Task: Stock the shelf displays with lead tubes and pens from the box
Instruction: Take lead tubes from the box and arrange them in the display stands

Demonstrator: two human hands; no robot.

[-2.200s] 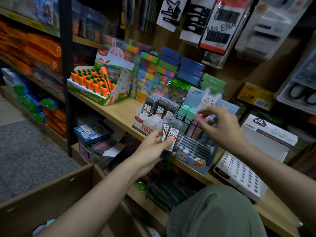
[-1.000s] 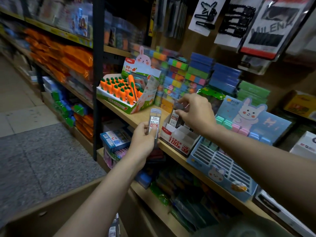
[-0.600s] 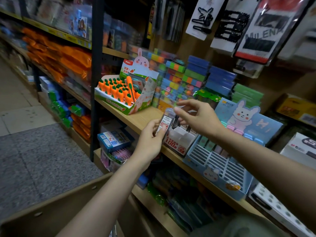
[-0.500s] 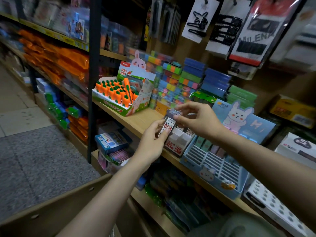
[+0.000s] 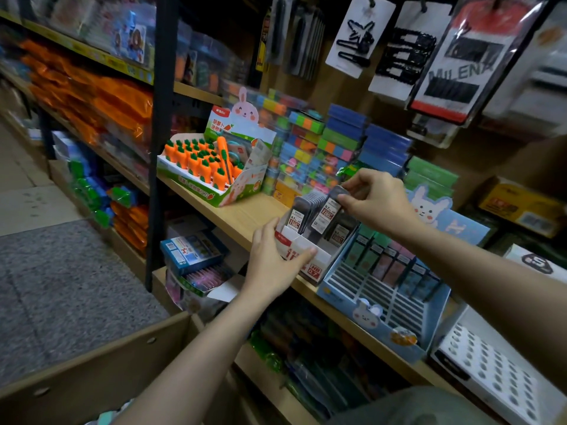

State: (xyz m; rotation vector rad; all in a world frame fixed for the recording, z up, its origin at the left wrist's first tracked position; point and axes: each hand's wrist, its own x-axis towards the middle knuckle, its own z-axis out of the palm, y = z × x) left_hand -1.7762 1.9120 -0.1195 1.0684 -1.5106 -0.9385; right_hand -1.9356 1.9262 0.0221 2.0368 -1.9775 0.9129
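Observation:
A white and red lead-tube display box (image 5: pixel 319 261) stands on the wooden shelf (image 5: pixel 245 216), with several grey lead tubes upright in its rows. My right hand (image 5: pixel 376 199) pinches the top of one lead tube (image 5: pixel 328 211) at the middle row. My left hand (image 5: pixel 276 262) holds the front left corner of the display box, thumb along its front. A blue rabbit pen display (image 5: pixel 383 302) stands just right of it, with pastel pens in its back rows. The brown cardboard box (image 5: pixel 101 363) sits below at the bottom left.
A carrot-eraser display (image 5: pixel 211 167) stands left on the same shelf. Stacked colourful note packs (image 5: pixel 319 148) fill the back. A white tray with round holes (image 5: pixel 487 372) sits at the right. Hair-clip cards (image 5: pixel 359 35) hang above. A black shelf post (image 5: pixel 159 142) rises at the left.
My left hand passed its last lead tube to my right hand and dropped to hold the display box. My right hand now holds that tube over the box's rows.

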